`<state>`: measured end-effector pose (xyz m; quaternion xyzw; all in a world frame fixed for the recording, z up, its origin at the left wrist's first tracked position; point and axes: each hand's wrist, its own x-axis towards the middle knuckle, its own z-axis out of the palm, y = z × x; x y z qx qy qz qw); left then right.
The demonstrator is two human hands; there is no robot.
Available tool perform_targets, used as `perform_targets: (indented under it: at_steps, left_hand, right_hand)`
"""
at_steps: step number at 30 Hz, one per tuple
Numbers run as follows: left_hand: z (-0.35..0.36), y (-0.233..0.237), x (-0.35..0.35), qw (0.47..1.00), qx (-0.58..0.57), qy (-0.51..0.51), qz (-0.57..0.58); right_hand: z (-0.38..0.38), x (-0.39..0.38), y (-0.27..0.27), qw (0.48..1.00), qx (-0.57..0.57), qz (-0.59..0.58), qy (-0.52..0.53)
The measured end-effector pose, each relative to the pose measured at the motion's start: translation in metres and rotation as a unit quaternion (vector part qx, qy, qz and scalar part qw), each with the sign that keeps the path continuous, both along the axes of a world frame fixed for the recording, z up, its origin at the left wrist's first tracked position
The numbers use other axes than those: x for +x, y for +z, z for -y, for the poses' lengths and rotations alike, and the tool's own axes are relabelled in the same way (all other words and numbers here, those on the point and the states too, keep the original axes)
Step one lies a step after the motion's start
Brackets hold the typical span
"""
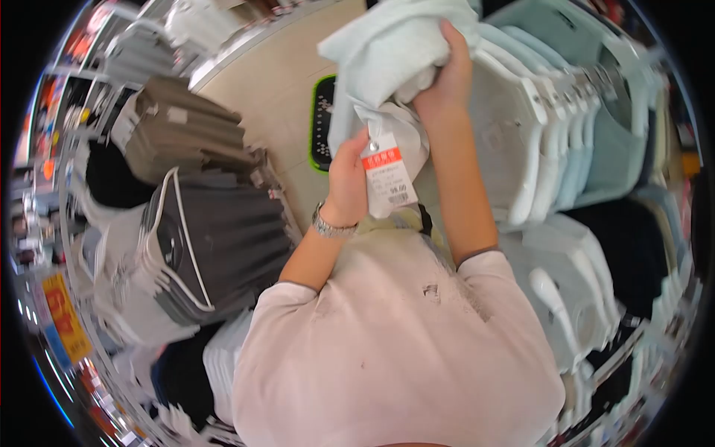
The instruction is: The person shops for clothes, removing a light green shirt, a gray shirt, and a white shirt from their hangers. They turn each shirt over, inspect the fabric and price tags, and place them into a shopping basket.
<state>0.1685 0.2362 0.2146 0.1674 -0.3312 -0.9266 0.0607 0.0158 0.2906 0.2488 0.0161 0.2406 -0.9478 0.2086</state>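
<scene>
A bunched pale, whitish garment (398, 56) is held up in front of me, its folds hanging toward my chest. My right hand (447, 86) is closed around its right side, thumb pointing up over the cloth. My left hand (348, 179), with a metal watch on the wrist, is closed at the left edge of a white price tag (389, 179) with a red band. The tag's printed side faces me. The left fingers behind the tag are hidden, so whether they also pinch cloth does not show.
Pale shirts on white hangers (532, 134) hang close on my right. To the left are racks of dark grey shirts (231, 231) and brown shirts (179, 127). A black basket with a green rim (322, 123) stands on the tiled floor (268, 97) ahead.
</scene>
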Motion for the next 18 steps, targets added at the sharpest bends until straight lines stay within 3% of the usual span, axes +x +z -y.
perform_targets:
  at_steps: [2,8,14,16,18]
  left_hand:
    - [0.003,0.005,0.021,0.997,-0.024,0.072,0.030]
    - [0.037,-0.027,0.091,0.986,-0.001,0.138,0.099]
    - [0.050,-0.034,0.108,0.987,0.067,0.135,0.051]
    - [0.058,-0.038,0.113,0.991,0.094,0.093,0.008]
    - [0.061,-0.031,0.111,0.997,0.039,0.060,-0.021]
  right_hand:
    - [0.009,-0.003,-0.011,0.999,-0.032,0.025,0.010]
    - [0.028,0.014,-0.037,0.997,-0.032,0.065,0.010]
    - [0.032,0.025,-0.028,0.989,0.107,-0.102,-0.006]
    - [0.030,0.027,-0.020,0.981,0.126,-0.145,-0.022]
    - [0.036,0.022,-0.019,0.977,0.122,-0.170,-0.037]
